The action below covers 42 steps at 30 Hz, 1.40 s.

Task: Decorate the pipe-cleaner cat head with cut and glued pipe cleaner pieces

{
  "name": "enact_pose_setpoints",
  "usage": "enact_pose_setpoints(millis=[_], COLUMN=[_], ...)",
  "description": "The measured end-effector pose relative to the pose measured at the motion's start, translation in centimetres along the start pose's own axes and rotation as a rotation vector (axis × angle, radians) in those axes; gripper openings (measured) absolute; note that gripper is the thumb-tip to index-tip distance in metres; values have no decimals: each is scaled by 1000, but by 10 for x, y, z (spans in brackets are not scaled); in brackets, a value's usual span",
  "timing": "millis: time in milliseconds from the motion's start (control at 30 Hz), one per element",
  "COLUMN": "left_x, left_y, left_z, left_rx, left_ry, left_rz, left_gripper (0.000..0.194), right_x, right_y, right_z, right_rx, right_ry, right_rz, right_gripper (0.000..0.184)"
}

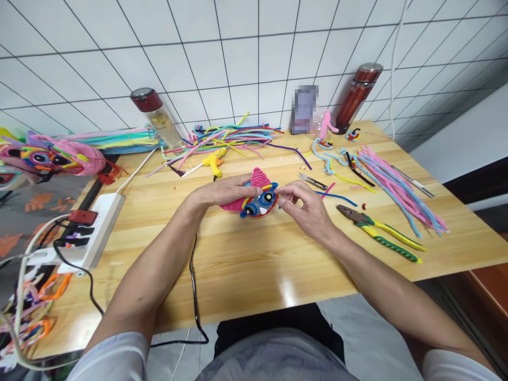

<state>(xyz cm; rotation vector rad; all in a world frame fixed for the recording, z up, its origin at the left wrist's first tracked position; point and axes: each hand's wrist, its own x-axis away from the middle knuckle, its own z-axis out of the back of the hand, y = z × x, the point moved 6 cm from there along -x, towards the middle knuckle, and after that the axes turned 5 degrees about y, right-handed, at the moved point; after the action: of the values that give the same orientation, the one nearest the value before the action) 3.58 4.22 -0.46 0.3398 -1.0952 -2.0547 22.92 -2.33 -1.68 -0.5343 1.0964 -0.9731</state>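
Note:
A pipe-cleaner figure (262,202) with a pink body, a pointed pink top, a blue-and-red face, round eyes and white teeth is held just above or on the table; I cannot tell which. My left hand (234,190) lies over its pink body and grips it, hiding much of it. At the figure's right edge is my right hand (302,206), thumb and forefinger curled together in a pinch. Whatever lies between those fingertips is too small to make out. Thread snips (313,181) and a blue pipe cleaner (341,198) lie just beyond the right hand.
Pliers (379,233) and pink-and-blue pipe cleaners (397,185) lie rightward. Behind are a yellow glue gun (215,162), loose pipe cleaners (234,138), a glass bottle (159,119) and a red flask (359,98). Leftward stand a power strip (101,227) and a finished-looking pink figure (79,156).

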Motion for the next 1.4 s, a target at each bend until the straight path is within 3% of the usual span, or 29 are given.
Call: enact_pose_setpoints(millis=[300, 400, 500, 800, 1133, 1400], left_x=[-3, -4, -4, -5, -7, -4], left_y=[12, 16, 15, 8, 1, 17], left_z=[-6, -7, -6, -7, -8, -10], left_rx=[14, 30, 23, 31, 46, 92], left_ry=[26, 22, 33, 22, 2, 12], left_rz=[-30, -62, -53, -12, -9, -11], left_gripper=[45, 44, 45, 54, 52, 54], right_x=[-4, -4, -4, 2, 5, 6], right_y=[2, -2, -5, -4, -5, -8], right_z=[-6, -2, 3, -5, -10, -11], right_rx=[68, 107, 148, 235, 309, 361], right_ry=[-51, -7, 52, 6, -7, -17], right_rz=[-20, -17, 20, 178, 264, 288], right_gripper=[18, 15, 14, 29, 30, 30])
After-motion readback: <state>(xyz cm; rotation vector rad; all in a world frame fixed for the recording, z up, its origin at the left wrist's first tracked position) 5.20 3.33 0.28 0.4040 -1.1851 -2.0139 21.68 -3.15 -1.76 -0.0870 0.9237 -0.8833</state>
